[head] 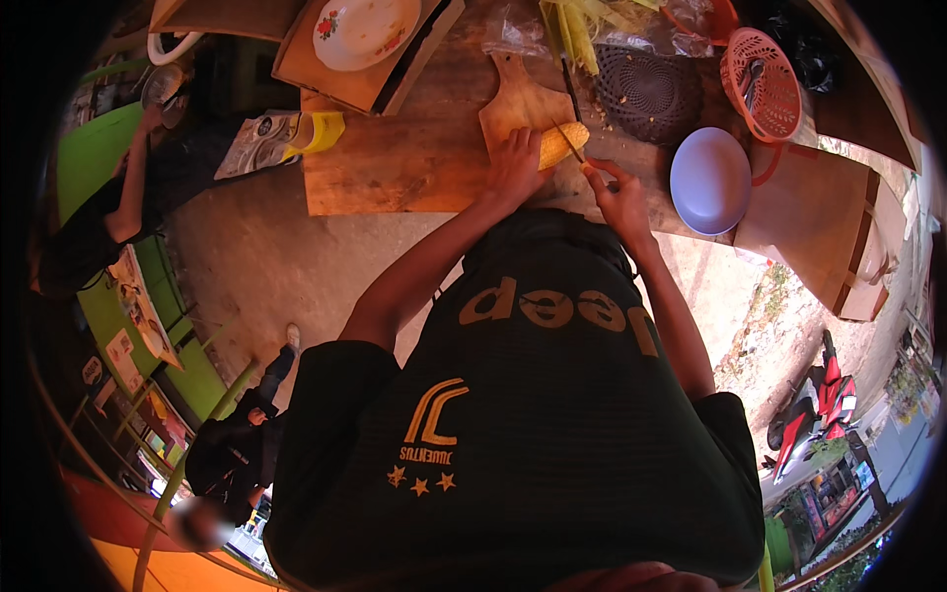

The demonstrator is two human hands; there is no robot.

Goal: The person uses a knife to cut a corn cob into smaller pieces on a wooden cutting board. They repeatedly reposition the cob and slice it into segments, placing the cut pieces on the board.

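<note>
An ear of husked yellow corn lies at the near part of a wooden cutting board with a handle. My left hand grips the corn near its left end. In my right hand is a knife, its thin blade crossing the right part of the cob. How deep the edge sits in the kernels cannot be told. Corn husks lie beyond the board, beside a dark woven-pattern plastic tray with small crumbs around it.
A lavender bowl and a pink perforated basket holding utensils stand at the right of the wooden table. At the upper left, a floral plate sits on a box. Two other people are at the left, one at a yellow packet.
</note>
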